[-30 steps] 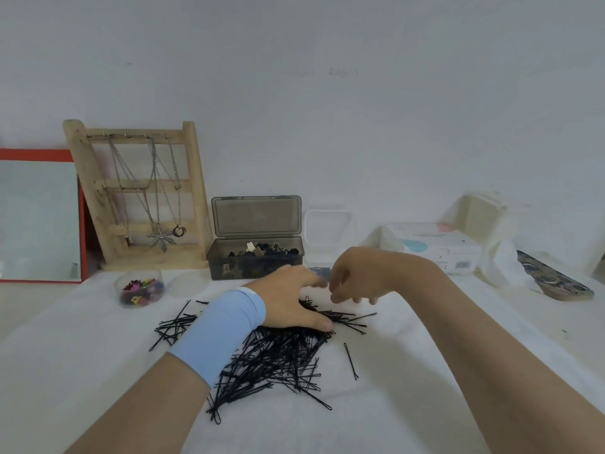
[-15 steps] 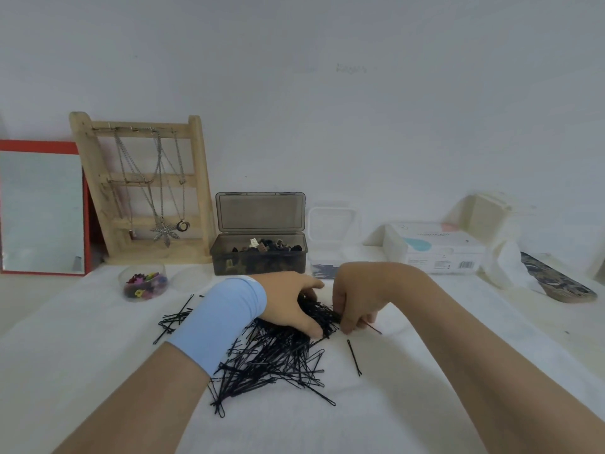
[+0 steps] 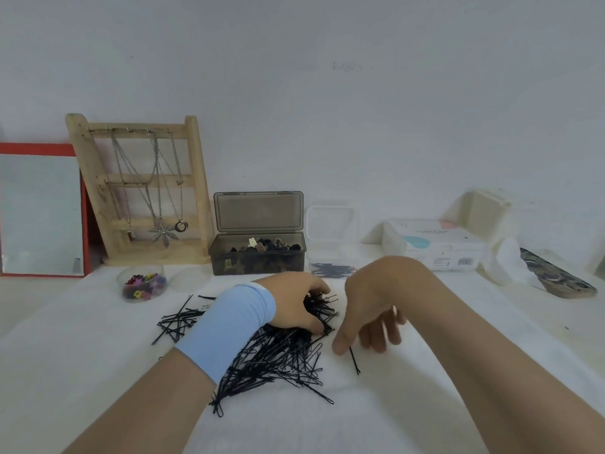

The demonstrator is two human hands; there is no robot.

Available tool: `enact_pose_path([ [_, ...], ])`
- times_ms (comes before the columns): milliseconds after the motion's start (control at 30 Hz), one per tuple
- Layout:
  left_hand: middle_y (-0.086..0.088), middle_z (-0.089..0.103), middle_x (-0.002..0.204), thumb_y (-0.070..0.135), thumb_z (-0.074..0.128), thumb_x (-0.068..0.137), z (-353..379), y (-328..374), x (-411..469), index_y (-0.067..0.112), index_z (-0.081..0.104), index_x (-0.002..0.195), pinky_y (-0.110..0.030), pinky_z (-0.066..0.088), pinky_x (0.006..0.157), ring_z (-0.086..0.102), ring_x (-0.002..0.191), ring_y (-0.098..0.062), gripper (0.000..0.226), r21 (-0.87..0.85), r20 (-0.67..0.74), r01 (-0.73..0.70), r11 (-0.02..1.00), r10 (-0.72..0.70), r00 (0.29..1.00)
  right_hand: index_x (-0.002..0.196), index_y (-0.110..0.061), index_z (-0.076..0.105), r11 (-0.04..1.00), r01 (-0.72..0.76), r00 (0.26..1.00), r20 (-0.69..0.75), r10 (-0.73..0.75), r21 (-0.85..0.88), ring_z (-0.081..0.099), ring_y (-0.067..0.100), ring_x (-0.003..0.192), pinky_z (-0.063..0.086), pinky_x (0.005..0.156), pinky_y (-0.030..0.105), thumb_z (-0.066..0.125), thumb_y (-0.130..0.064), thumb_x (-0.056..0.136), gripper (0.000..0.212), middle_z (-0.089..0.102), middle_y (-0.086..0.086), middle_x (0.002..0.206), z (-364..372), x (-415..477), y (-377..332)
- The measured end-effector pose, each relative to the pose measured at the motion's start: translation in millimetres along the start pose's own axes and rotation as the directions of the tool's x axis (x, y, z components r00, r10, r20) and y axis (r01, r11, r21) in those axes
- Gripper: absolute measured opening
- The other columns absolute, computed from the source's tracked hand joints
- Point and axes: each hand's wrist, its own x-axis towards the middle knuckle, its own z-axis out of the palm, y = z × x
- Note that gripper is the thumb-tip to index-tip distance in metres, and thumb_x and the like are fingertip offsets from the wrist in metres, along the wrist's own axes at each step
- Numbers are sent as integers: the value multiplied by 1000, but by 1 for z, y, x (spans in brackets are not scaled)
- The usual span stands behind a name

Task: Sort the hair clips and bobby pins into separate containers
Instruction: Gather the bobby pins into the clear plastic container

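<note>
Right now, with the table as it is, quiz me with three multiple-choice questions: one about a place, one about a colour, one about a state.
1. Where does the small round clear tub of colourful clips stand?
A. in front of the wooden jewellery stand
B. inside a box
C. at the table's far right

2. What colour is the fabric band on the left wrist?
A. red
B. light blue
C. black

3. How is the lid of the smoky grey plastic box?
A. shut
B. open, standing upright
C. missing

Answers: 1 A, the tub sits just before the stand's base; 2 B, the band is pale blue; 3 B, the lid stands up behind the box.
</note>
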Motion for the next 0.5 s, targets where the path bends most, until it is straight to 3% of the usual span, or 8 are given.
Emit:
enact_pose_path([
  [100,15,45,146,56,77,71,-2,-5,-1,39,37,146,-38,36,112,41,134,-13,86,-20,22,-35,999,36,999,83,-15,73,992,110,994,-3,-111,-65,71,12,69,55,71,28,72,-35,86,21,78,-1,88,5,9,-6],
  [233,10,17,161,67,79,62,-16,-16,-10,43,8,154,-48,21,120,19,148,-17,119,21,131,40,999,-42,990,91,-7,74,965,257,948,-206,-243,44,75,17,74,60,65,29,62,-19,88,17,77,1,83,-2,9,-1],
  [333,12,37,153,61,76,71,-14,-21,-8,36,21,154,-41,28,117,35,142,-16,103,14,105,43,999,-44,994,82,-17,74,933,360,820,-471,-327,-20,75,17,69,59,60,27,62,-20,85,12,76,1,74,-5,13,-3],
  [400,15,51,141,56,77,73,-12,-22,-6,36,32,149,-36,33,113,45,132,-11,90,-55,43,28,998,-26,999,86,-21,76,916,388,716,-592,-370,-103,72,18,72,59,66,30,64,-22,84,13,74,1,79,-4,22,-8],
  [500,18,40,150,57,82,67,-21,-31,-9,35,17,155,-35,27,117,37,139,-11,112,-125,43,50,991,-45,998,93,-20,77,899,418,610,-692,-386,-132,66,20,85,56,78,37,61,-28,90,18,72,1,91,-3,34,-8],
])
